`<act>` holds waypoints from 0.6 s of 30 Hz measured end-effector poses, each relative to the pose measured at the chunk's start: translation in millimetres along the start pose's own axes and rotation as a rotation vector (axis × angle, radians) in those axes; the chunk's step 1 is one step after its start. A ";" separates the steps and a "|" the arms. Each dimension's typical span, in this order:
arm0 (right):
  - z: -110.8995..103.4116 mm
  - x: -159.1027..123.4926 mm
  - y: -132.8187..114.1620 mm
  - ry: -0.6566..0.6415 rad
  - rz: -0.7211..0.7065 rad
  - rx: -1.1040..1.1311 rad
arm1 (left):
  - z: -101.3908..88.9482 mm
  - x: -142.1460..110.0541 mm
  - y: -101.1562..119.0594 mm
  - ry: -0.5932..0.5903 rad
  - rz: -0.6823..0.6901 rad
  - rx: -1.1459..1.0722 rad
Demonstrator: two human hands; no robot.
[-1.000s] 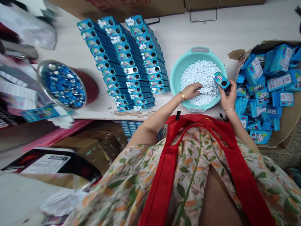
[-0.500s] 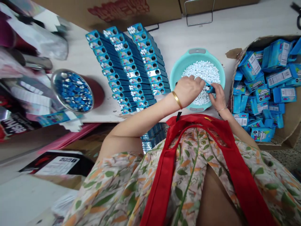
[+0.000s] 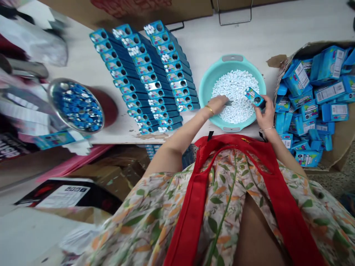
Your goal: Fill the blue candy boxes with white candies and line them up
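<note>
A turquoise basin (image 3: 204,87) holds a heap of small white candies (image 3: 235,83). My left hand (image 3: 217,105), with a gold bracelet at the wrist, is closed low over the candies at the basin's left side. A small grey tool (image 3: 228,103) sticks out from its fingertips into the heap; its full shape is hidden. My right hand (image 3: 266,113) grips a small blue candy box (image 3: 253,96) by its lower right end, tilted above the basin's right side. The box's printed face, with a round dark window, is turned up.
Three rows of blue candy boxes (image 3: 151,77) stand left of the basin, several topped with white candies. Farther left is a metal pot (image 3: 104,109) of blue wrapped pieces (image 3: 80,107). On the right, a carton (image 3: 340,157) holds blue boxes. Large cardboard boxes (image 3: 191,14) line the back.
My left hand has drawn away from the box and dropped leftward to the candies. My right hand has turned the box face up, shifting slightly right. The view has shifted a little.
</note>
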State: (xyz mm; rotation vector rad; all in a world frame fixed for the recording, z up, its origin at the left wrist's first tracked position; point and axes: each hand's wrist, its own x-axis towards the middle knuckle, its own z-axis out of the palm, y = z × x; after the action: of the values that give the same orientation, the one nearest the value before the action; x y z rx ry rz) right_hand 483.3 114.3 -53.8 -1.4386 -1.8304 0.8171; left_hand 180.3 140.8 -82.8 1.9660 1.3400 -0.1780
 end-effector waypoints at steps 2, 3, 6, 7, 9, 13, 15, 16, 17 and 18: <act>-0.2 1.8 0.5 0.024 0.025 0.008 | 19.7 11.3 14.6 0.016 0.035 -0.128; -0.4 2.7 0.8 0.034 0.038 0.012 | 26.1 15.4 21.1 0.022 0.060 -0.189; -1.8 5.2 2.5 0.060 0.058 0.022 | 30.3 16.4 28.5 0.041 0.155 -0.356; -2.4 5.7 3.3 0.065 0.058 0.025 | 26.7 12.0 26.9 0.057 0.187 -0.398; -3.1 6.4 4.5 0.070 0.055 0.030 | 11.6 -3.8 21.2 0.103 0.249 -0.444; -0.3 5.9 3.2 0.050 0.020 0.012 | -42.5 -47.2 20.6 0.193 0.325 -0.342; 3.6 5.1 0.1 0.006 -0.021 -0.006 | -72.2 -63.5 31.7 0.213 0.312 -0.224; 6.2 4.5 -1.7 -0.020 -0.045 -0.011 | -85.2 -68.9 40.0 0.214 0.298 -0.158; 9.2 3.8 -3.4 -0.045 -0.068 -0.014 | -96.4 -72.7 49.7 0.212 0.279 -0.090; 12.5 3.0 -4.9 -0.066 -0.089 -0.014 | -105.5 -75.3 60.8 0.209 0.256 -0.022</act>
State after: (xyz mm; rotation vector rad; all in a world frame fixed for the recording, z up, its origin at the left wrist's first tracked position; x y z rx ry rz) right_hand 469.9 115.4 -56.8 -1.3429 -1.9389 0.8174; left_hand 169.1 140.6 59.9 2.1619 1.1951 0.1674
